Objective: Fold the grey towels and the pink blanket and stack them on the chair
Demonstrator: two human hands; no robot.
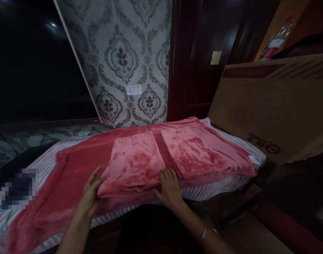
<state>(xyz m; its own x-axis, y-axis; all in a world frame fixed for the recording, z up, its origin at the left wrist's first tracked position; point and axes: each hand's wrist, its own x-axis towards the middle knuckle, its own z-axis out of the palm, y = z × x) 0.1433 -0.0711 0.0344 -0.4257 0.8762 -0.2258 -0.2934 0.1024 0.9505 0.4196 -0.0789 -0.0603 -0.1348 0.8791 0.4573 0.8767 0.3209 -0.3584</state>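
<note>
A folded pink plush cloth (136, 158) lies in the middle of a larger spread pink plush blanket (79, 173). At its near left corner, my left hand (91, 190) pinches the cloth's edge, some fingers raised. My right hand (168, 188) grips the near right corner, fingers on top and thumb low against the front edge. The near edge between my hands is slightly rumpled. Just right of my right hand, a second folded pink plush cloth (195, 151) rests on the same blanket, with a narrow gap between the two.
A striped sheet (225, 187) shows beneath the blanket's edges. The patterned wall (135, 46) with a "277" label (134, 89) stands behind. A dark television screen (39, 63) is at left. A large cardboard box (272, 109) and a bottle (276, 42) are at right.
</note>
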